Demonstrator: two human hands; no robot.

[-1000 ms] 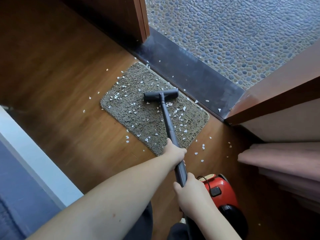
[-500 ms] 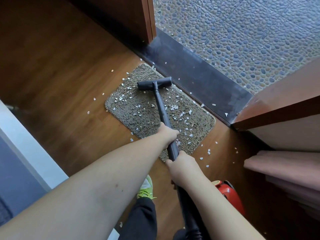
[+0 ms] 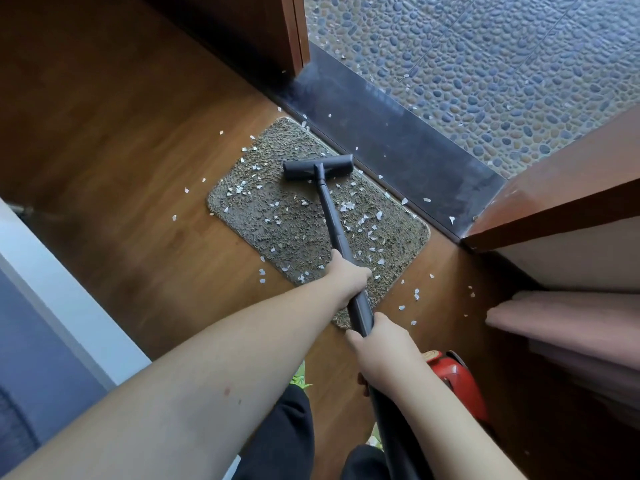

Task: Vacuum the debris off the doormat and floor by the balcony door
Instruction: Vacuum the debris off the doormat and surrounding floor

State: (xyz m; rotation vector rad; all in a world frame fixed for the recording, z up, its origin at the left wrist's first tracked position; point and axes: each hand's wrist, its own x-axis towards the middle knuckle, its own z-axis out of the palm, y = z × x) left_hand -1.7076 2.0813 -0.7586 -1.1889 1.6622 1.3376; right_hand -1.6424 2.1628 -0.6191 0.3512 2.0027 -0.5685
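Wooden floor (image 3: 138, 140), littered doormat (image 3: 277, 230), dark threshold (image 3: 398, 143), pebbled balcony (image 3: 485, 64)

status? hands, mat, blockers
Both hands, left hand and right hand, grip wand. Nozzle on mat, debris remains. Nothing blocking.

Both hands (image 3: 349, 277) grip the vacuum wand (image 3: 332, 216); nozzle (image 3: 318, 167) on littered doormat (image 3: 277, 233).

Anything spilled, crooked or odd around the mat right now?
Yes: white debris flakes are scattered over the doormat, onto the wood floor and along the dark door threshold. The mat lies at an angle in this view, though roughly parallel to the threshold. Nothing looks damaged.
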